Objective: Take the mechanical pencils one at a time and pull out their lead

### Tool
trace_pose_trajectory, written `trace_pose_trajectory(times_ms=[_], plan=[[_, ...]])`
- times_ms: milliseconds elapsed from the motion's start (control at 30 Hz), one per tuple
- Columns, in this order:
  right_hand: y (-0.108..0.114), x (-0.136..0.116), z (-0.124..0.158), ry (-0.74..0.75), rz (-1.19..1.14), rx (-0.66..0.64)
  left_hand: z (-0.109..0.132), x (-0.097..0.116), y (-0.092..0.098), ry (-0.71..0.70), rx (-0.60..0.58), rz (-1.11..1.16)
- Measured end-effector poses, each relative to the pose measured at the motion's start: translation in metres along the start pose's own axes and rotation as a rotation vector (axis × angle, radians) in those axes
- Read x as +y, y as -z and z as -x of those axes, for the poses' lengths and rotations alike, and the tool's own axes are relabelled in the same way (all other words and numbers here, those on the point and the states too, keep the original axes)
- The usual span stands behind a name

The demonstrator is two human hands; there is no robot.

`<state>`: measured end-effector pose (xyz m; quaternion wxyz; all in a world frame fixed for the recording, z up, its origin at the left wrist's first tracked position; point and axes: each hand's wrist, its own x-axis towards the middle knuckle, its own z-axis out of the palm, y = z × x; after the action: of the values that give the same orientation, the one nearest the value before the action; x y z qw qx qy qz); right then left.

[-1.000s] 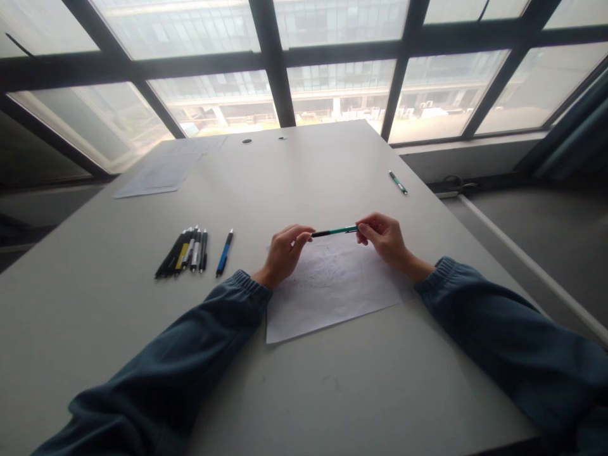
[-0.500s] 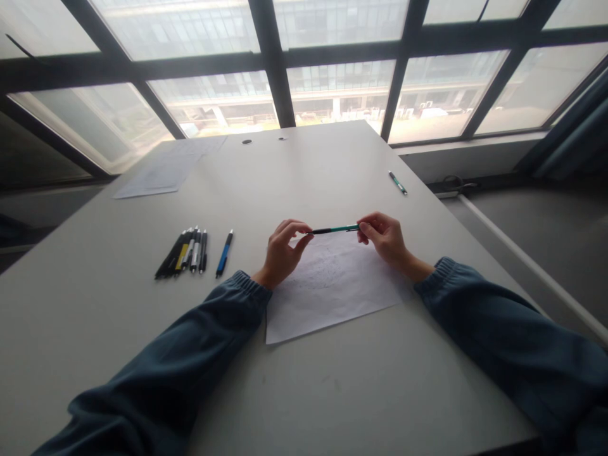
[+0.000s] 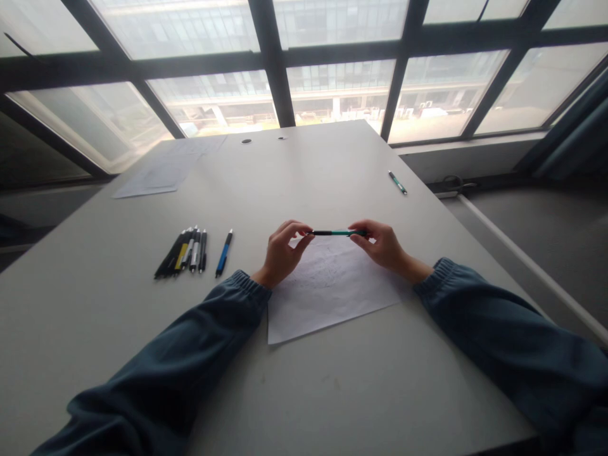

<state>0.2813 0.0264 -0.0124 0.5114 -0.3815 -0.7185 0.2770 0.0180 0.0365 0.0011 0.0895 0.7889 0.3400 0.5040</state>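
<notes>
A green and black pen (image 3: 336,233) is held level between my two hands, above a white sheet of paper (image 3: 327,297) with faint scribbles on it. My left hand (image 3: 285,250) pinches the pen's dark tip end between thumb and fingers. At the green end, my right hand (image 3: 380,242) is closed on the pen with thumb and forefinger, its fingers partly covering that end. The sheet lies on the table under both hands.
Left of my hands lie a blue pen (image 3: 225,253) and a row of several black, yellow and silver pens (image 3: 183,253). Another green pen (image 3: 398,182) lies near the right edge of the white table (image 3: 294,177). More papers (image 3: 164,168) are at the far left. Windows stand behind.
My right hand has slid inward along the pen to the left and now covers more of its green end. The pen has turned slightly to level. My left hand keeps its pinch.
</notes>
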Motion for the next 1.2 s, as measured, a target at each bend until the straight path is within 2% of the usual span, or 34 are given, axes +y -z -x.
trace_pose_trajectory(times_ms=[133, 367, 633, 867, 1033, 1200], plan=[[0.0, -0.0031, -0.0006, 0.098, 0.077, -0.046, 0.0001, 0.0008, -0.0002, 0.007, -0.006, -0.002], [-0.0013, -0.0041, -0.0016, 0.163, 0.064, 0.001, 0.0015, 0.0007, -0.0003, 0.035, -0.036, -0.007], [-0.0012, -0.0057, -0.0008, 0.21, 0.065, -0.009, 0.0029, 0.0018, 0.0022, 0.097, -0.099, -0.022], [-0.0014, -0.0083, -0.0004, 0.194, 0.07, -0.018, 0.0037, 0.0018, 0.0038, 0.113, -0.139, 0.06], [-0.0009, -0.0095, -0.0009, 0.156, 0.089, 0.021, 0.0023, -0.0013, 0.003, 0.12, -0.084, 0.084], [-0.0002, -0.008, -0.0015, 0.141, 0.1, 0.061, -0.0009, 0.0021, 0.0025, 0.024, -0.002, 0.014]])
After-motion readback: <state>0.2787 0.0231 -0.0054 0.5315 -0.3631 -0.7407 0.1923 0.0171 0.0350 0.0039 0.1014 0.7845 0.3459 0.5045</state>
